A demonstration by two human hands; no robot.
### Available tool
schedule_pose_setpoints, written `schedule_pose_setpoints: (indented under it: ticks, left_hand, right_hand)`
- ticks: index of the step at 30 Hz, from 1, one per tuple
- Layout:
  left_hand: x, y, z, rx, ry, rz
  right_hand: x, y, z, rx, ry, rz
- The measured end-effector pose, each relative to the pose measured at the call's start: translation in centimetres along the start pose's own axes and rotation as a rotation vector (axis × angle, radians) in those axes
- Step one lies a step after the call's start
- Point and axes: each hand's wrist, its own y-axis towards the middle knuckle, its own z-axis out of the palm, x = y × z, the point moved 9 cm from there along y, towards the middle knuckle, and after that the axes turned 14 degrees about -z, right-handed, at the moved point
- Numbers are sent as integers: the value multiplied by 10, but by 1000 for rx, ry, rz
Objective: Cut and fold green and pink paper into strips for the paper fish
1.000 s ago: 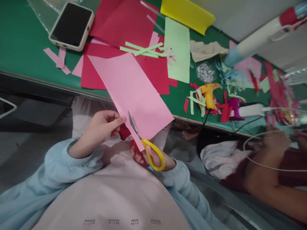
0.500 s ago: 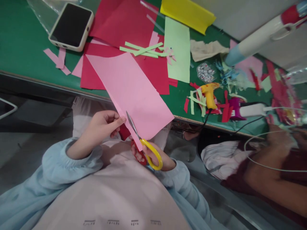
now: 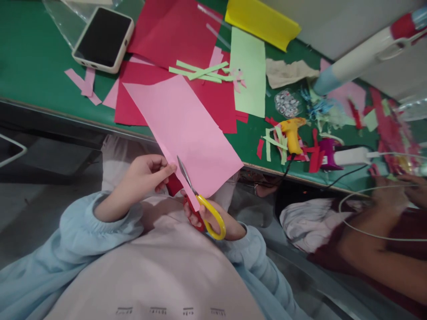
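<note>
My left hand (image 3: 150, 175) pinches the near left edge of a pink paper sheet (image 3: 191, 126) between thumb and finger. Scissors (image 3: 213, 213) with one yellow and one red handle are in my right hand (image 3: 208, 215). Their blades lie along that edge, just right of my left thumb, and a narrow pink strip is partly cut there. The sheet's far part rests over dark red paper (image 3: 133, 104) on the table; its near part hangs over the edge above my lap. A small dark red piece (image 3: 174, 184) shows below my left fingers.
A phone-like device (image 3: 103, 40) lies on the green table (image 3: 33, 58). Light green strips (image 3: 200, 72), a light green sheet (image 3: 248, 71), a yellow sheet (image 3: 263, 22), a yellow glue gun (image 3: 292, 135) and paper scraps lie beyond. At right, another person's arm (image 3: 383, 235) works near a white cable (image 3: 343, 218).
The whole view has shifted slightly. My hands, the scissors and the pink sheet keep nearly the same positions relative to one another. The other person's second hand shows more at the right.
</note>
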Motion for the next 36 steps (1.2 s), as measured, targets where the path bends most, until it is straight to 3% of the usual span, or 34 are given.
schedule_pose_setpoints:
  ticks: [19,32,36]
  left_hand:
    - [4,2,1,34,-10,13]
    - [5,2,3,55,4,17]
    - [2,7,-8,-14,-75,33]
  right_hand:
    - [-3,-4,-7,-55,-6,71]
    - [-6,-1,-10,-44,10,38]
    - [-2,-5,-8,-50,-9,105]
